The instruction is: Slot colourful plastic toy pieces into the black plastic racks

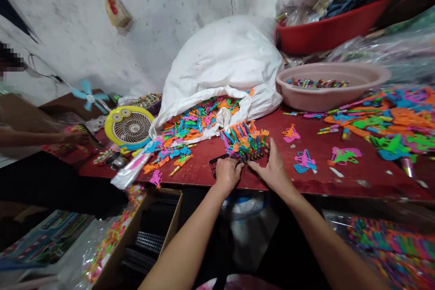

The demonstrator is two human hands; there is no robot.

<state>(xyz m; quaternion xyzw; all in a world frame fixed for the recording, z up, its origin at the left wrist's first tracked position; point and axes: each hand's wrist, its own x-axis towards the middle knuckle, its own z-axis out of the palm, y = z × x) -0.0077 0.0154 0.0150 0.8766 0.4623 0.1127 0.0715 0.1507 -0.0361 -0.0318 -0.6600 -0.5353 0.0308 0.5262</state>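
Note:
A black grid rack (214, 163) lies near the front edge of the red table, its right part filled with upright colourful plastic toys (245, 138). My left hand (228, 173) is curled closed at the front of the rack, over its left part. Whatever is in those fingers is hidden. At the rack's front right, my right hand (273, 170) has thumb and fingers spread, the thumb reaching toward my left hand. Beside it on the table are small pink-and-blue plastic pieces (305, 159) and a green-and-pink bunch (345, 155).
Behind stands a white sack (224, 54) spilling plastic pieces. A pink basin (331, 84) and a loose toy pile (404, 118) are to the right. A yellow fan (131, 127) stands left, near another person's hand (73, 138). Below is a cardboard box (176, 217) of black racks.

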